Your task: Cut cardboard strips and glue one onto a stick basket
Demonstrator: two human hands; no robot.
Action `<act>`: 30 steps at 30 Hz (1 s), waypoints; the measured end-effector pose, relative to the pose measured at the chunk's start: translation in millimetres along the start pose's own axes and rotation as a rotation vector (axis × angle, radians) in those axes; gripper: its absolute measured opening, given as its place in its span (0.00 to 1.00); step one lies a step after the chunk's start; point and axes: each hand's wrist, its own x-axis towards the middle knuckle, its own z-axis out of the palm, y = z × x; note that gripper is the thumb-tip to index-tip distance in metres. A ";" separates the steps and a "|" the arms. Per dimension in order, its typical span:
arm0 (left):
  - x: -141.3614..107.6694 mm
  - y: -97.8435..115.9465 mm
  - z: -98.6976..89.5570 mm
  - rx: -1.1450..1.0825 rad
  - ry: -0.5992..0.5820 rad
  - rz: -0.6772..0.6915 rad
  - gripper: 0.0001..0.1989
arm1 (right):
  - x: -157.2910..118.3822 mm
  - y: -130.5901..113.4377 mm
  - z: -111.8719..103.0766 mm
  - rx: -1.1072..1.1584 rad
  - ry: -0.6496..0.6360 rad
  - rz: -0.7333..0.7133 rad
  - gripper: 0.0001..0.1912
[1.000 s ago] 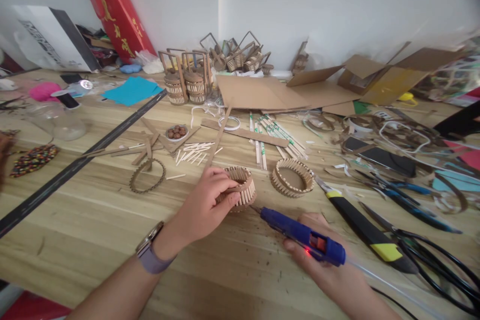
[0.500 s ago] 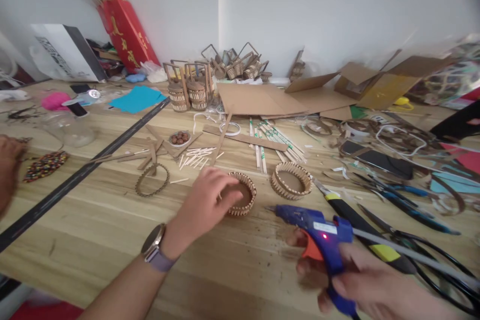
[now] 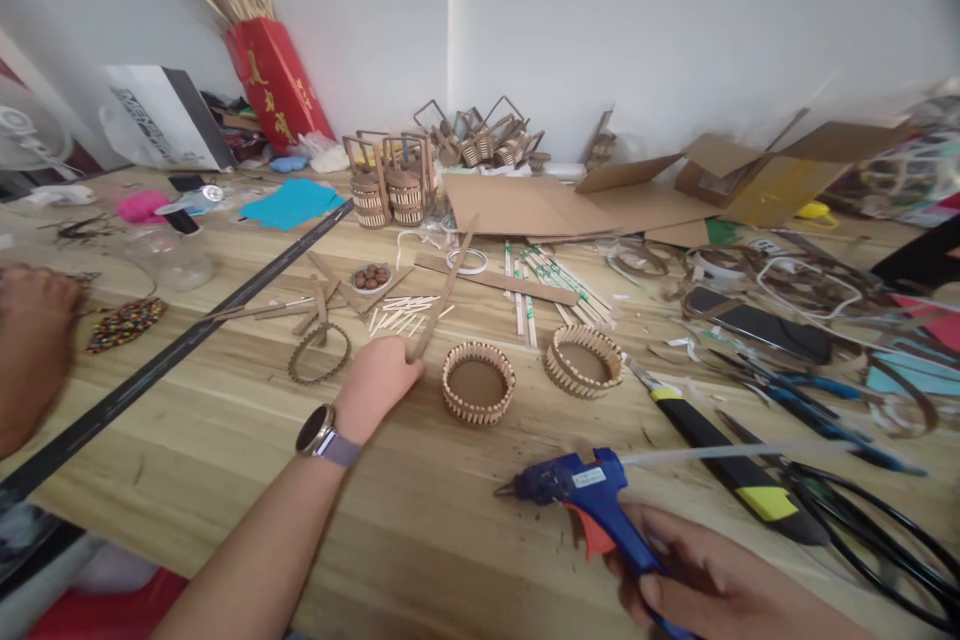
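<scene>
My left hand (image 3: 380,382), with a watch on its wrist, grips the near end of a thin brown strip (image 3: 448,290) that points away from me. Just right of it, a round basket base (image 3: 478,382) edged with short wooden sticks lies on the table, touched by neither hand. A second such base (image 3: 583,361) is a little farther right. In my right hand (image 3: 679,570) is a blue glue gun (image 3: 574,482) with an orange trigger, its nozzle pointing left. Short pale sticks (image 3: 401,315) lie beyond my left hand, and a dark ring (image 3: 319,353) is to its left.
Another person's hand (image 3: 34,350) is at the left edge near a beaded piece (image 3: 126,324). A cutter (image 3: 739,470), black-handled scissors (image 3: 862,530) and pliers (image 3: 810,410) lie at the right. Finished small baskets (image 3: 386,190) and cardboard (image 3: 525,205) are at the back.
My left hand has left the nearer basket base, moved left and taken hold of the brown strip. The glue gun in my right hand is lower and its nozzle farther left.
</scene>
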 end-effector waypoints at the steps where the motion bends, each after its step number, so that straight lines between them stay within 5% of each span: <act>1: 1.1 -0.6 -3.3 -0.025 0.003 -0.006 0.12 | 1.0 -4.5 -2.6 -0.154 0.056 -0.027 0.16; 4: -1.1 -0.5 -18.5 -0.116 0.048 -0.021 0.11 | 3.6 -20.1 -12.0 -0.581 0.360 -0.088 0.17; 7: -15.7 9.9 -33.7 -0.222 0.111 -0.013 0.10 | 11.2 -43.8 -14.4 -0.771 0.625 -0.129 0.19; 12: -55.6 50.0 -31.2 -0.575 0.226 0.332 0.06 | 46.4 -91.3 2.6 -0.629 0.553 -0.352 0.20; 17: -59.9 62.5 -14.4 -0.372 0.196 0.654 0.06 | 77.0 -107.8 5.7 -0.580 0.437 -0.451 0.10; 20: -44.9 48.7 -10.3 -0.285 0.150 0.794 0.20 | 81.1 -102.4 -1.3 -0.637 0.375 -0.458 0.08; 22: -36.5 39.9 -5.1 -0.200 0.111 0.830 0.25 | 81.6 -97.2 -4.7 -0.660 0.317 -0.459 0.08; 30: -32.2 38.1 20.3 -0.082 0.081 0.825 0.15 | 90.2 -88.5 -1.6 -0.809 0.252 -0.488 0.10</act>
